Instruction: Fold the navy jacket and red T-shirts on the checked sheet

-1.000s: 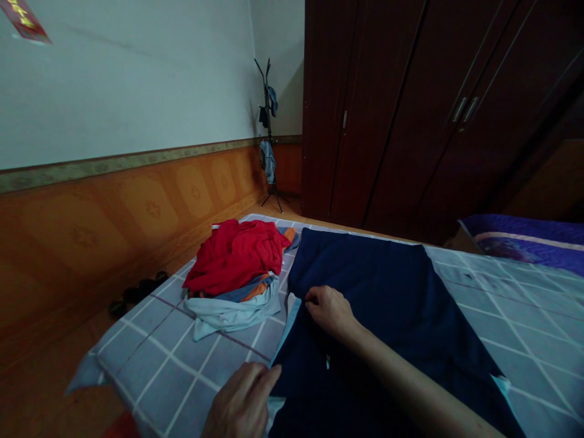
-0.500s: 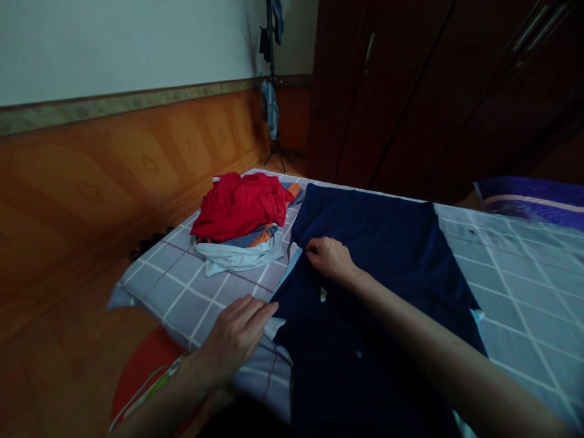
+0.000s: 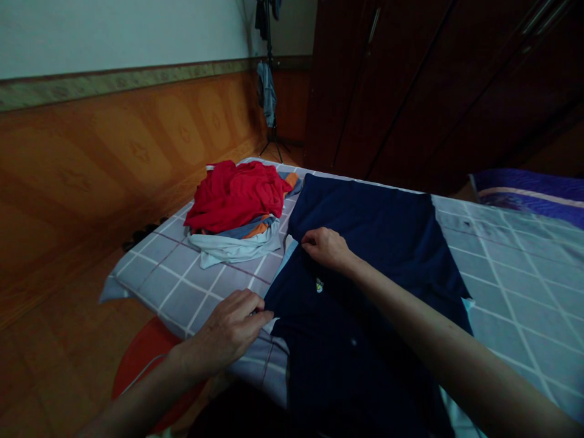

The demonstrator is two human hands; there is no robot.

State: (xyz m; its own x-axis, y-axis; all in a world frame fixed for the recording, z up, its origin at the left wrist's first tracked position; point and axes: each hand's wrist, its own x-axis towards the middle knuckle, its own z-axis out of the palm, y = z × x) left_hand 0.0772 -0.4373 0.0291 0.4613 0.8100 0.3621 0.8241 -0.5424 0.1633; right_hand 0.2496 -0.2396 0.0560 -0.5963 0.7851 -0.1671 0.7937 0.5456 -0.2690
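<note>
A navy shirt [image 3: 365, 219] lies spread on the bed, with pale blue trim along its left edge and a small logo on its front. My left hand [image 3: 235, 322] pinches the shirt's left edge at the near corner, thumb against fingers, beside a pale bit of lining. Farther up the same edge, close to the trim's far end, my right hand [image 3: 326, 246] has its fingers curled closed on the navy cloth. My right forearm crosses over the shirt and hides part of it.
The checked bedsheet [image 3: 182, 280] carries a pile of clothes left of the shirt, with a red garment [image 3: 239, 194] on top. A red stool [image 3: 146, 365] stands below the bed's near left edge. Behind are a coat stand [image 3: 270, 91], a dark wardrobe [image 3: 387, 91] and purple bedding [image 3: 529, 194].
My left hand has shifted slightly and its thumb and fingers now close on the shirt's edge. My right hand stays on the same spot; the whole view has tilted slightly.
</note>
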